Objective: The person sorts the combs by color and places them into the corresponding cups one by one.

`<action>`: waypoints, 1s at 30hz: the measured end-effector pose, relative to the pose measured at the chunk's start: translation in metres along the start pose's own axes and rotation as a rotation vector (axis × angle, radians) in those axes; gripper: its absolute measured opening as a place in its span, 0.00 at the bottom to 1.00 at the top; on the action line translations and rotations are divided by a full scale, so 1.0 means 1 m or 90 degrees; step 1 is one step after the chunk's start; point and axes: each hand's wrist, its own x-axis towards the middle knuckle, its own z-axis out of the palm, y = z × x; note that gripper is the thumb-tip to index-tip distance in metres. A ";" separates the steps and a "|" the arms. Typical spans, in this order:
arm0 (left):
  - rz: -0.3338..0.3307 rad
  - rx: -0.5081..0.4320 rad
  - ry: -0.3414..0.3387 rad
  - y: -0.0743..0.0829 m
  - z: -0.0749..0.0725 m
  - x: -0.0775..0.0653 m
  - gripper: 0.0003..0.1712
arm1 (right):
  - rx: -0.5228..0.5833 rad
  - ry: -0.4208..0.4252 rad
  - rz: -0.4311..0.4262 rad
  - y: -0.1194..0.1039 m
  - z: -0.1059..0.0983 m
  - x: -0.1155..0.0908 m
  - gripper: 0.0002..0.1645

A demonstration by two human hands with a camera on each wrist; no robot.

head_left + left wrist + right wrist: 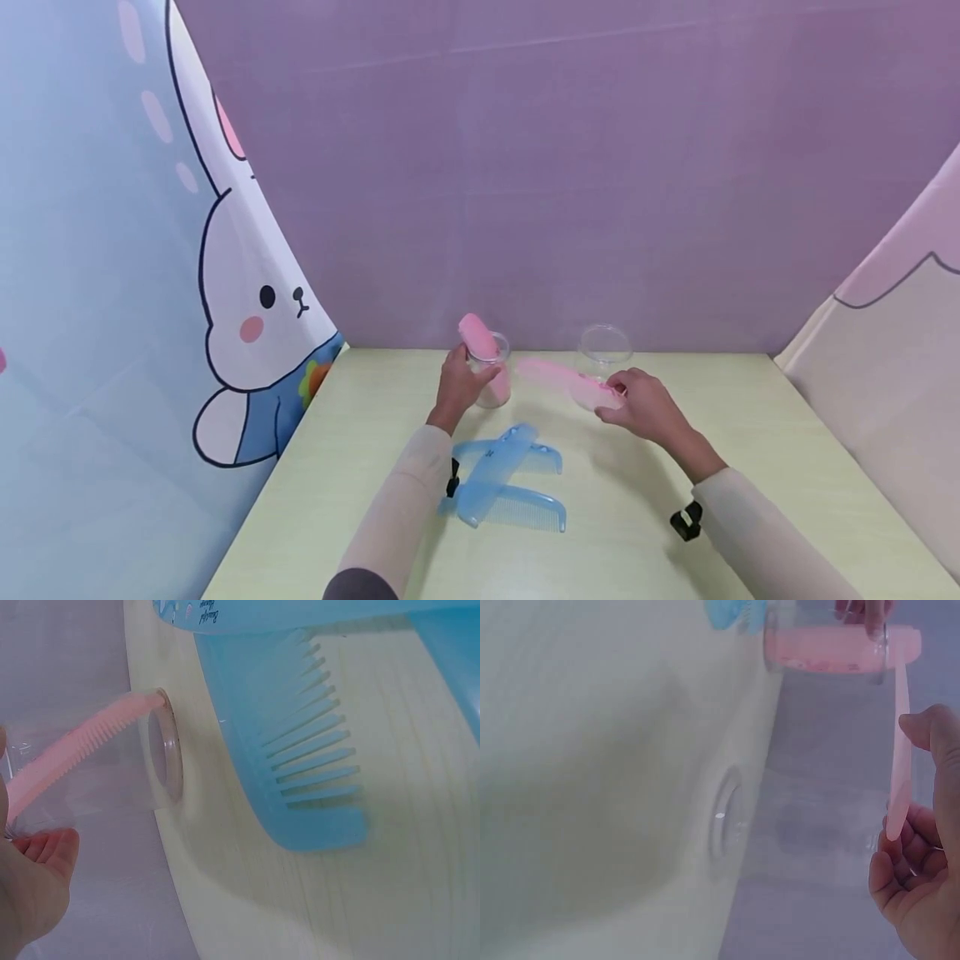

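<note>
Near the back edge, a pink comb (477, 335) leans inside a clear plastic cup (501, 343), its upper end sticking out past the rim. My left hand (459, 385) grips this cup near its mouth, thumb on the near side. A second pink comb (547, 372) is pinched by one end in my right hand (643, 406). It lies level in the air, its free end pointing toward the left cup. Another clear cup (604, 343) stands upright behind my right hand, and in the right wrist view its base (727, 817) rests on the table.
Several blue combs (498, 475) lie crossed on the pale table (615, 533), in front of the cups and beside my left forearm. A purple cloth (570, 183) hangs along the back, and a rabbit-print cloth (247, 333) hangs at the left.
</note>
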 end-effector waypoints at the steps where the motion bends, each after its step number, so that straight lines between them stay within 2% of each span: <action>1: 0.002 0.001 0.000 0.001 0.000 0.000 0.45 | 0.001 0.000 0.002 -0.002 0.000 0.003 0.25; 20: -0.017 0.019 -0.010 0.003 0.003 0.000 0.49 | -0.028 -0.071 0.058 -0.042 -0.004 0.048 0.28; 30: -0.009 0.021 -0.006 0.003 0.003 -0.001 0.49 | -0.037 -0.060 0.038 -0.050 -0.013 0.059 0.27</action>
